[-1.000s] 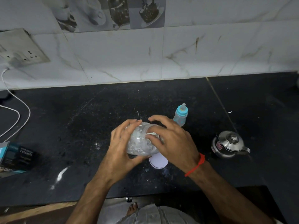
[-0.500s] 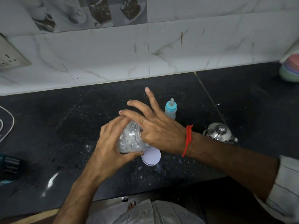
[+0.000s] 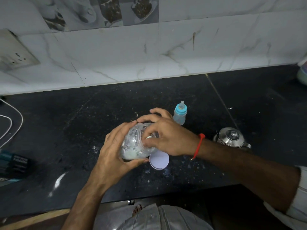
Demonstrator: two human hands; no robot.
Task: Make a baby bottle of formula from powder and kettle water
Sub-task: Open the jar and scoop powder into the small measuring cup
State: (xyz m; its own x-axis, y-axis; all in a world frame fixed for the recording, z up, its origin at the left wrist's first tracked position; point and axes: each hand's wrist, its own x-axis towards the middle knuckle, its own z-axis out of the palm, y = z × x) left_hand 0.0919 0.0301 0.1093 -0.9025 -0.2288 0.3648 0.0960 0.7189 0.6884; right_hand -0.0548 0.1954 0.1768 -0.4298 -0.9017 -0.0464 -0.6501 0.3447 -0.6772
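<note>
Jar [image 3: 132,145] tilted in left hand [image 3: 114,151] grip, right hand [image 3: 167,138] fingers [image 3: 147,143] curled at its mouth, counter edge near.

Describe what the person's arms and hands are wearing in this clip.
Both hands are bare, with no gloves or rings visible. The right hand has a red thread bracelet at the wrist and a pale striped sleeve near the elbow. The left hand and forearm show nothing worn.

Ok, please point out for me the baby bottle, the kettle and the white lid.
baby bottle [image 3: 179,118]: head view, on its clear body below the blue collar.
kettle [image 3: 231,137]: head view, on its steel lid.
white lid [image 3: 159,160]: head view, on its flat face.
</note>
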